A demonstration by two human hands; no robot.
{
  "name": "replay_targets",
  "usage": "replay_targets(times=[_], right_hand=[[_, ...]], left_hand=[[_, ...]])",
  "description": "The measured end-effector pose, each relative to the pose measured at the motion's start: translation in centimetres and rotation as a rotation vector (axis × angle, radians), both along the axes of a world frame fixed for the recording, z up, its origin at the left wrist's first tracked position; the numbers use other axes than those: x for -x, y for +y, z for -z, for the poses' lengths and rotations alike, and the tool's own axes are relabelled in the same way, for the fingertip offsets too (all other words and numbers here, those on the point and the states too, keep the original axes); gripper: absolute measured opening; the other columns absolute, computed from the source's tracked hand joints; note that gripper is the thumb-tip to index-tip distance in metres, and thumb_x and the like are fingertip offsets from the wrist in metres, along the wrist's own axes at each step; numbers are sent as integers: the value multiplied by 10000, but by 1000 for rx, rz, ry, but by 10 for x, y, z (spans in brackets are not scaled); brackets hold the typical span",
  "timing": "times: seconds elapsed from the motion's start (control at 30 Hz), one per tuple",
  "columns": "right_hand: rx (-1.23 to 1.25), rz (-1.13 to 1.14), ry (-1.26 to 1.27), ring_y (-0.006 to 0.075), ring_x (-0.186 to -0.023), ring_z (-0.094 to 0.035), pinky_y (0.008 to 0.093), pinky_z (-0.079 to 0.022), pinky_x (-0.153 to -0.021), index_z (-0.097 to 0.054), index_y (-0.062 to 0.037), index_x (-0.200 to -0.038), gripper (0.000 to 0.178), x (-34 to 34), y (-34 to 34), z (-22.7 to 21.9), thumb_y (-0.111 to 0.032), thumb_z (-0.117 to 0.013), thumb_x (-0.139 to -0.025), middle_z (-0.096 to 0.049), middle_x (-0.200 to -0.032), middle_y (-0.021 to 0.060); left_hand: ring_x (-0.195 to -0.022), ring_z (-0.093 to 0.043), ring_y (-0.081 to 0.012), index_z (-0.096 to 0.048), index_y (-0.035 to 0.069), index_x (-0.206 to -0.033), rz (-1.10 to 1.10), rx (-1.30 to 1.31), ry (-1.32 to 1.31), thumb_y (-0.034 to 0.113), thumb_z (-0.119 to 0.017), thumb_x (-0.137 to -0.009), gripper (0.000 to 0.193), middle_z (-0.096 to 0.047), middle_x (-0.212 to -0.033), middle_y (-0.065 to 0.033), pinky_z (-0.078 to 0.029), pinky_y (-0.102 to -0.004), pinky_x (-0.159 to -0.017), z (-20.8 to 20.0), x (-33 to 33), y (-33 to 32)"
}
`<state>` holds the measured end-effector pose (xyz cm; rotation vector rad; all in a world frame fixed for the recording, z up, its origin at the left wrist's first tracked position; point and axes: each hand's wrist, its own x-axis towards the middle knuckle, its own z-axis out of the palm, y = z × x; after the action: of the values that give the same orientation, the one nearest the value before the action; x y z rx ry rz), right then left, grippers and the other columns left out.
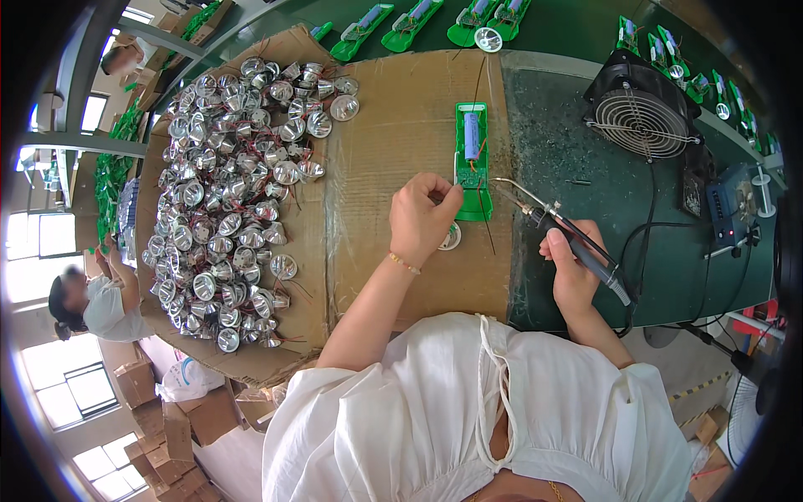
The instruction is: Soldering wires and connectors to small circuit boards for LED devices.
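Observation:
A green plastic lamp housing [474, 207] lies lengthwise on the cardboard, with a blue cylindrical battery [471, 136] and a small circuit board [472, 179] inside. My left hand [422, 216] is closed in a pinch at the housing's left edge beside the board; what the fingertips hold is too small to make out. Partly under that hand sits a silver reflector cup [451, 238]. My right hand [573, 272] grips a soldering iron [590, 258] with a thin curved metal tube along it. The iron's tip points at the board from the right; contact cannot be made out.
Left of me a cardboard tray [311, 330] holds a large heap of reflector cups with red wires. A black fan [642, 121] with a wire grille and a blue soldering station [729, 205] stand right. More green housings [361, 32] line the far side. Another person [100, 297] works at left.

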<state>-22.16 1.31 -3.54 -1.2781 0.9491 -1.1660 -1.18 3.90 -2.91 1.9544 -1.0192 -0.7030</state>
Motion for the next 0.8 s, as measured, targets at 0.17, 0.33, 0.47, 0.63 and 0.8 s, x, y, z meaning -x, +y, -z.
replay_targets(times=[0.17, 0.33, 0.47, 0.63, 0.8], right_hand=[[-15, 12, -21, 97, -600, -560, 217, -470, -557, -523, 20, -875, 186, 5, 0, 0, -119, -637, -828, -598, -701, 78], [-23, -16, -39, 99, -597, -560, 218, -470, -556, -523, 23, -874, 181, 5, 0, -2, -113, -633, -827, -598, -698, 78], [-6, -12, 11, 102, -590, -568, 221, -474, -552, -526, 29, -867, 183, 9, 2, -4, -109, -637, -822, -602, -693, 83], [-2, -11, 4, 101, -586, -572, 222, -476, -546, -530, 33, -861, 187, 10, 0, -3, -111, -642, -819, -606, -688, 85], [46, -45, 38, 80, -595, -564, 204, -456, -546, -548, 23, -863, 171, 0, 0, -3, -99, -655, -807, -610, -697, 60]], left_hand=[[-652, -596, -206, -603, 22, -766, 4, 118, -79, 202, -662, -704, 199, -607, -726, -98, -480, -317, -609, -20, -9, 3], [-807, -592, -253, -602, 69, -730, 375, -313, -819, 246, -615, -695, 180, -603, -803, -91, -469, -370, -681, -20, 0, 10], [-680, -591, -290, -584, 38, -725, 164, -66, -653, 149, -594, -756, 116, -603, -753, -114, -478, -371, -611, -12, -4, 16], [-614, -574, -201, -641, 35, -882, 96, 173, -87, 103, -623, -790, 116, -584, -718, -96, -473, -310, -581, -16, -1, 18], [-597, -556, -155, -654, 13, -799, 32, 166, -16, 122, -667, -778, 112, -577, -714, -74, -456, -271, -565, -7, 0, 14]])
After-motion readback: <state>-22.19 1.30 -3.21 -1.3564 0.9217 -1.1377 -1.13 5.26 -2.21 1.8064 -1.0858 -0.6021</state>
